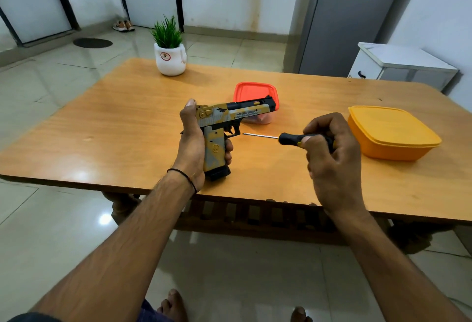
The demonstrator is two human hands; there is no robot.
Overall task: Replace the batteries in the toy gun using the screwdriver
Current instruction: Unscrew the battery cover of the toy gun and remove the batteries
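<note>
Toy gun [215, 142] gripped by left hand [191, 148], screwdriver [288, 139] by right hand [332, 158] — red container [252, 91], orange container [390, 130] lidded.

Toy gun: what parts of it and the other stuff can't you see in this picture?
Head view only:
- Battery cover and screw on the toy gun: not seen; the left hand wraps the grip.
- Tip of the screwdriver: too small to tell its shape; the right hand covers most of the handle.
- Red-lidded box: the gun's barrel crosses it, contents unclear.
- Orange box: its shut lid hides the inside.
</note>
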